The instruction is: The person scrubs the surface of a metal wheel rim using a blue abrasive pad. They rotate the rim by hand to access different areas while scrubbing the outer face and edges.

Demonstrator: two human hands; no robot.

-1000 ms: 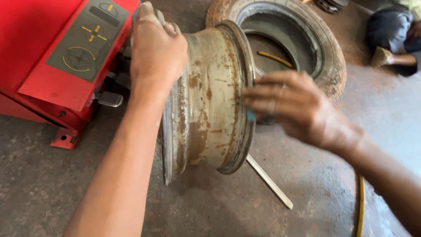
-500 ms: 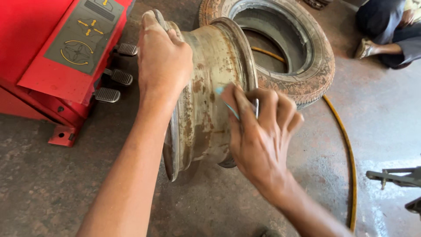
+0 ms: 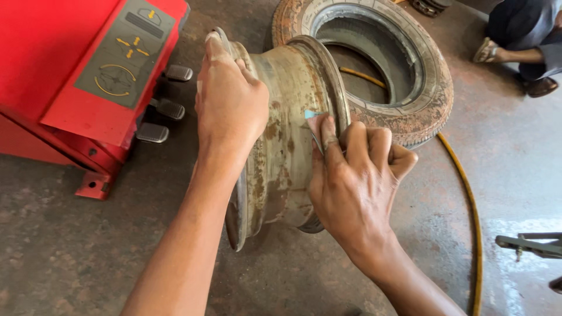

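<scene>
While our left hand [image 3: 231, 99] keeps gripping the near flange of the upright rusty wheel rim [image 3: 287, 140], our right hand [image 3: 351, 181] has curled closer. It now presses a small blue-edged scrap [image 3: 313, 117] against the far flange, beside the worn tyre [image 3: 404, 64] on the floor.

Steel wheel rim [image 3: 281, 146]: bare, tyreless, dull grey metal with rust patches and grime. Stands on edge on the concrete floor [image 3: 88, 251], barrel horizontal, flanges upright. Near flange gripped at its top; far flange pinched mid-height. Small light-blue piece [image 3: 312, 114]: thin, flat, pressed against the far flange edge, mostly hidden by fingers.
</scene>
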